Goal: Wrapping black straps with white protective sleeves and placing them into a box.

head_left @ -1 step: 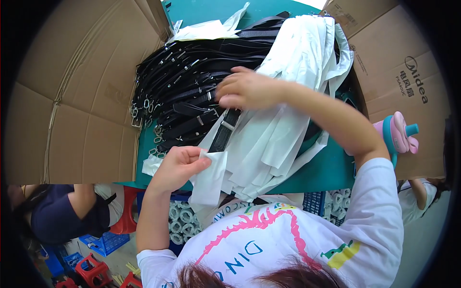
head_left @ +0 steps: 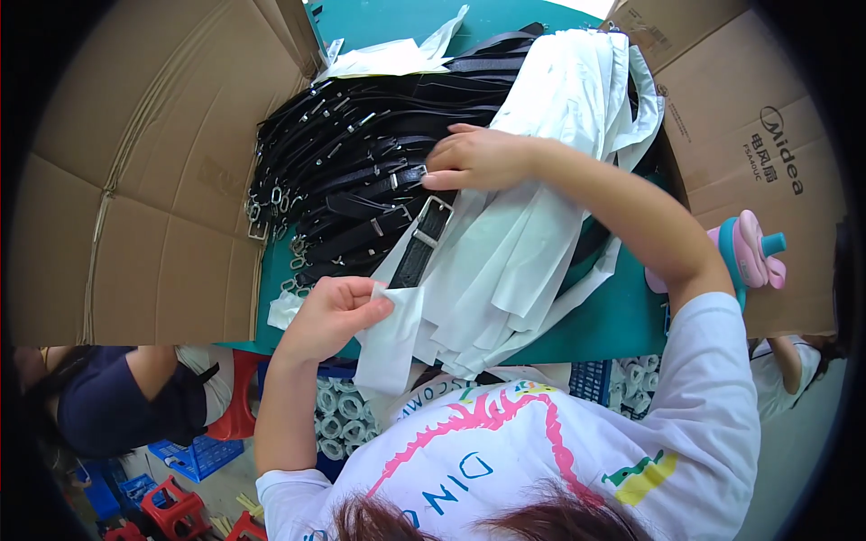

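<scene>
Left hand point(head_left: 334, 316): thumb and fingers pinched together on one white strip point(head_left: 390, 352). Right hand point(head_left: 478, 162): thumb and fingers parted, nothing seen between them. One buckled black strap point(head_left: 418, 257) lies slantwise between the hands, its lower end covered by that strip; whether inside or merely beneath, I cannot tell. Step in hand, in my judgement: fitting strip to strap; the next move calls for a steady pinch and straight strap. Count: one pink bottle point(head_left: 753, 252); the heaped black straps point(head_left: 361, 144) overlap past counting.
</scene>
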Demonstrator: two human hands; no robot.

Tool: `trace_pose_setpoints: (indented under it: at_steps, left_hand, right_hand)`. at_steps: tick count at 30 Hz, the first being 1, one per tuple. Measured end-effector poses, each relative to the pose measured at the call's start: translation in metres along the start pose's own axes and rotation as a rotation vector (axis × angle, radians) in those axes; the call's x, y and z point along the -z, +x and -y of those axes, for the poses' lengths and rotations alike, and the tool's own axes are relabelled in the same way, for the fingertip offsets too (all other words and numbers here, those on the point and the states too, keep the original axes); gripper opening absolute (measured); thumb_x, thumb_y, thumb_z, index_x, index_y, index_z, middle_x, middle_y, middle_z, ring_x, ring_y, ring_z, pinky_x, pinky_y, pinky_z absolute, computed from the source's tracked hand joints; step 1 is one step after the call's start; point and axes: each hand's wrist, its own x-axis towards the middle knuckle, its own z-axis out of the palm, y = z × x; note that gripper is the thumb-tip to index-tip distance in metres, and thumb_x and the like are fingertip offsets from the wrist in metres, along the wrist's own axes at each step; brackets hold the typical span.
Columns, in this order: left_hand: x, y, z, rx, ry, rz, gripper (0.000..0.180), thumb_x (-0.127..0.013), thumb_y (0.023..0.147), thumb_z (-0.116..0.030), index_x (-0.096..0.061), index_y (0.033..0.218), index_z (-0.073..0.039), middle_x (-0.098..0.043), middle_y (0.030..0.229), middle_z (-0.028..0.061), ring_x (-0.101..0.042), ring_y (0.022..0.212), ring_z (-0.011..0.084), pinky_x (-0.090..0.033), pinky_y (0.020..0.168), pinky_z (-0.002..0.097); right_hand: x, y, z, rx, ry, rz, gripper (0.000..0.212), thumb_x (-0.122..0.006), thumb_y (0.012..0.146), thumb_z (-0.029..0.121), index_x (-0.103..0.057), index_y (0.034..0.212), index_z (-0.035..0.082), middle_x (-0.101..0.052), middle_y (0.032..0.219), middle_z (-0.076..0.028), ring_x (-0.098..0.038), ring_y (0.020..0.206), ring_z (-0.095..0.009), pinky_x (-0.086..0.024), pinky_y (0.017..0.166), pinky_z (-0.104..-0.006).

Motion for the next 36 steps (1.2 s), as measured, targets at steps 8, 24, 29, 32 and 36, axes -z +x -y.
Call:
trace_pose_setpoints:
  at_steps: [8,24,29,32,36]
  left_hand:
    - [0.026,-0.053,-0.012,-0.082,0.115,-0.099,0.024,-0.059,0.087,-0.009,-0.060,0.106,0.005,-0.065,0.090,0.0041,-0.059,0.079,0.0067,-0.047,0.071,0.0215]
    - [0.029,-0.080,-0.002,-0.279,0.173,-0.183,0.028,-0.059,0.088,-0.011,-0.057,0.111,0.005,-0.066,0.094,0.0090,-0.060,0.085,0.0106,-0.047,0.077,0.0232]
    - [0.021,-0.068,0.014,-0.301,-0.079,-0.239,0.018,-0.059,0.088,-0.011,-0.053,0.101,0.000,-0.065,0.085,0.0064,-0.057,0.075,0.0062,-0.045,0.070,0.0191]
    - [0.028,-0.059,0.040,-0.314,-0.189,-0.260,0.012,-0.063,0.086,-0.009,-0.056,0.092,-0.002,-0.064,0.082,0.0019,-0.055,0.073,0.0043,-0.042,0.068,0.0169]
    - [0.019,-0.042,0.037,-0.389,-0.350,-0.283,0.012,-0.064,0.084,-0.013,-0.056,0.082,-0.005,-0.063,0.086,0.0035,-0.058,0.073,0.0072,-0.046,0.067,0.0195]
  right_hand:
    - [0.061,0.020,0.062,0.152,0.082,-0.099,0.043,-0.053,0.090,0.036,-0.045,0.066,0.002,-0.043,0.057,-0.009,-0.040,0.052,-0.025,-0.035,0.052,-0.0349]
    - [0.072,0.027,0.186,0.409,-0.333,-0.119,0.032,-0.051,0.089,0.027,-0.056,0.070,0.002,-0.059,0.069,-0.011,-0.058,0.064,-0.030,-0.048,0.058,-0.0383]
    - [0.042,0.035,0.161,0.479,-0.267,-0.239,0.033,-0.053,0.088,0.028,-0.052,0.066,0.003,-0.055,0.064,-0.009,-0.057,0.062,-0.028,-0.047,0.055,-0.0375]
    - [0.039,0.035,0.155,0.513,-0.247,-0.325,0.035,-0.055,0.087,0.029,-0.049,0.064,0.004,-0.052,0.062,-0.008,-0.056,0.060,-0.027,-0.046,0.054,-0.0375]
    - [0.052,0.028,0.157,0.514,-0.311,-0.375,0.034,-0.057,0.086,0.029,-0.048,0.063,0.004,-0.051,0.061,-0.006,-0.056,0.060,-0.026,-0.045,0.054,-0.0365]
